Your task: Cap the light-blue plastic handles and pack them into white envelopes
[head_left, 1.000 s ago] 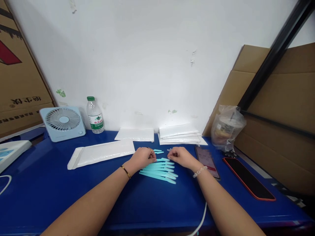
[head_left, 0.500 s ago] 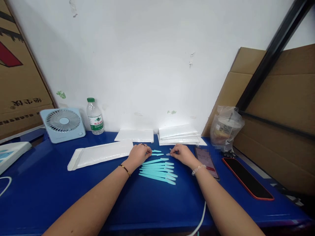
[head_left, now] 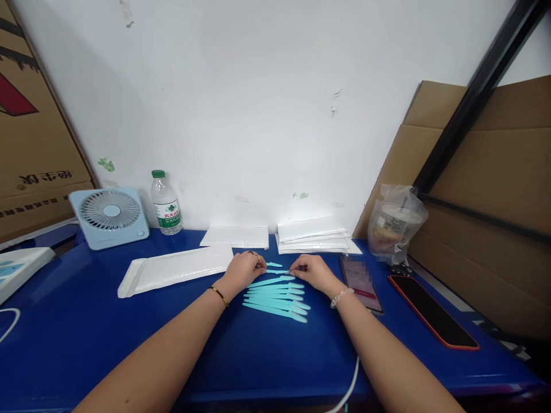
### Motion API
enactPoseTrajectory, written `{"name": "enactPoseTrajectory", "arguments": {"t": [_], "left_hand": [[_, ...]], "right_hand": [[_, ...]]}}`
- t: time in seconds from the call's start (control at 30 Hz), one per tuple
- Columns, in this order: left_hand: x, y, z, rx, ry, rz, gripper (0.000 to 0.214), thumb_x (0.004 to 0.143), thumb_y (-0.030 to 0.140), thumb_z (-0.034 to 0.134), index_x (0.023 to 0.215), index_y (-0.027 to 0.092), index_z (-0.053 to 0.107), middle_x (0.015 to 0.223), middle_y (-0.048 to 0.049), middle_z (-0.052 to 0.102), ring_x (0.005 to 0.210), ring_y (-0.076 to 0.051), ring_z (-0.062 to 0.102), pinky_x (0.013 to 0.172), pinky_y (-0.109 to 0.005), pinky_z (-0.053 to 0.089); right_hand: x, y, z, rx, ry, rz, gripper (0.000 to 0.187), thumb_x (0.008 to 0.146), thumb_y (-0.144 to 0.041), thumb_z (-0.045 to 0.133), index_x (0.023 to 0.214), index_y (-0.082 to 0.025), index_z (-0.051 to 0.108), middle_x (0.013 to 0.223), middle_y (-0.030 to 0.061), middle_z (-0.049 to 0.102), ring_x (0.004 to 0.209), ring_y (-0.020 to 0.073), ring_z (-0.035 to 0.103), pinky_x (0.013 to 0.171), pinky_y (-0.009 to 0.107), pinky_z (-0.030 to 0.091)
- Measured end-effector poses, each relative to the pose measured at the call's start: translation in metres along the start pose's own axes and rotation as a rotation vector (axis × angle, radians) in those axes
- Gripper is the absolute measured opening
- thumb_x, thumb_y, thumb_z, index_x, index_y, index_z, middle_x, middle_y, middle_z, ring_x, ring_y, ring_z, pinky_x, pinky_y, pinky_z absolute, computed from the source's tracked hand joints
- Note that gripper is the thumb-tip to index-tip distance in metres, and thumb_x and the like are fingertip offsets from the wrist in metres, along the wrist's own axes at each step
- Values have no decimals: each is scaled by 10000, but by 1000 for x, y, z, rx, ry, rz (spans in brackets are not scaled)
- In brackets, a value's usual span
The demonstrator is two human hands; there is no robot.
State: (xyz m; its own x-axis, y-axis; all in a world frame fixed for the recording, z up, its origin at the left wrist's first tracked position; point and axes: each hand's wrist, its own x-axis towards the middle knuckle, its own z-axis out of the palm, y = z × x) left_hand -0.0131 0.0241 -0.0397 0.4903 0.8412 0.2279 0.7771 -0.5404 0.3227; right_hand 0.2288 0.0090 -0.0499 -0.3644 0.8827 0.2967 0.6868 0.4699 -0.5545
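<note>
My left hand (head_left: 244, 269) is closed around the handle ends of two teal eyebrow razors, the upper razor (head_left: 274, 264) and the lower razor (head_left: 275, 271), whose blade ends point right. My right hand (head_left: 316, 272) pinches a small clear blade cap (head_left: 287, 272) at the blade end of the lower one. Whether the cap sits on the blade cannot be seen clearly. Below both hands, several more teal eyebrow razors (head_left: 275, 310) lie fanned on the blue table (head_left: 267, 361), with pale caps over their right ends.
A white padded mailer (head_left: 176, 269) lies left of my hands. White packets (head_left: 316, 235) are stacked by the wall. A blue fan (head_left: 112, 218) and water bottle (head_left: 167, 206) stand left. Rightward are two phones (head_left: 361, 284) (head_left: 433, 312) and a bagged cup (head_left: 396, 226).
My right hand has moved left with the clear cap, bringing it to the tip of the lower held razor. My left hand stays in place.
</note>
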Motion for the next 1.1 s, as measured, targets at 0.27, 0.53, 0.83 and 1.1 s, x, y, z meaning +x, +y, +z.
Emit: {"name": "enactPoseTrajectory", "arguments": {"t": [0.27,0.53,0.83,1.1], "left_hand": [[-2,7,0,-40,-13,31,161,796,352,560,845,242,666,887,-2,658,852,-172,588,716,-247,418],[-1,-17,-4,31,80,-169,185,799,340,528,871,226,655,926,-34,651,895,-203,583,737,-281,428],[1,-17,-1,-44,59,-170,109,758,305,583,776,216,644,817,-9,669,796,-177,606,665,-254,416],[2,-7,-1,-37,37,-135,116,767,298,570,781,214,649,837,-16,671,807,-174,607,661,-255,427]], "right_hand": [[1,-7,-4,51,-23,-31,118,773,-253,614,784,-199,718,788,25,663,694,141,596,642,237,442],[0,22,-17,-187,109,181,135,708,-276,640,777,-175,695,753,45,662,688,175,583,628,264,423],[3,8,-4,-99,18,101,177,781,-232,525,768,-169,690,701,28,654,632,145,557,578,241,388],[3,3,0,-71,-2,63,153,776,-211,536,773,-184,687,737,19,646,643,134,556,589,233,398]]}}
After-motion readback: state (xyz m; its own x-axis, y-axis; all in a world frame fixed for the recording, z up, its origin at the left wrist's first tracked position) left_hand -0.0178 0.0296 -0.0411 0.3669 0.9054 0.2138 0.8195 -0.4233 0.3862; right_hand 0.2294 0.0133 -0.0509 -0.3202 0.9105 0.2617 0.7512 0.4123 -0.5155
